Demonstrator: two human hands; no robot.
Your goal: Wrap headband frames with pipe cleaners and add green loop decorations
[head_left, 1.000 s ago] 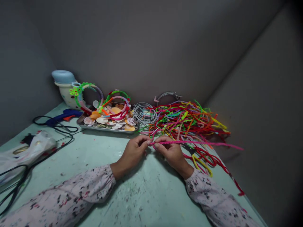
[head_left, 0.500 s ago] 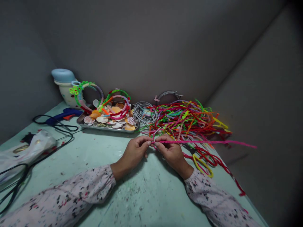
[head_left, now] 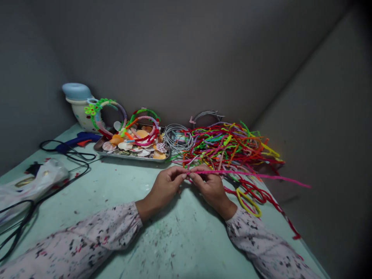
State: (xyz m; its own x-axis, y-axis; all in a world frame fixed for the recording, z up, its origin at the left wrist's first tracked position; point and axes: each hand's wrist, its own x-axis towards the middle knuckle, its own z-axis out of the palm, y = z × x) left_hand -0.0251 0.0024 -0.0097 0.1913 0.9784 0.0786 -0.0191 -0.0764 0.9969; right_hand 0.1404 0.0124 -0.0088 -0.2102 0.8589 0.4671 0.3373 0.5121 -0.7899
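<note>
Both hands meet above the table, fingertips almost touching. My left hand [head_left: 166, 187] pinches the near end of a pink fuzzy stem [head_left: 261, 175] between thumb and forefinger. Beside it, my right hand [head_left: 209, 190] is closed on the same stem, whose long free part sticks out to the right past the table edge. A small twisted bit of pink shows between the fingertips; its exact shape is too small to tell. Just behind the hands is a tangled heap of colourful fuzzy stems [head_left: 232, 145].
A metal tray [head_left: 130, 157] of shells with decorated hoops stands behind left, beside coiled grey wire [head_left: 178, 138]. Yellow-handled scissors [head_left: 247, 203] lie right. At left are a blue-lidded container [head_left: 84, 110], a blue glue gun [head_left: 77, 141], black cable and a plastic bag [head_left: 49, 178].
The free end of the pink stem has dipped slightly and shifted a little to the left. Both hands keep nearly the same place and grip.
</note>
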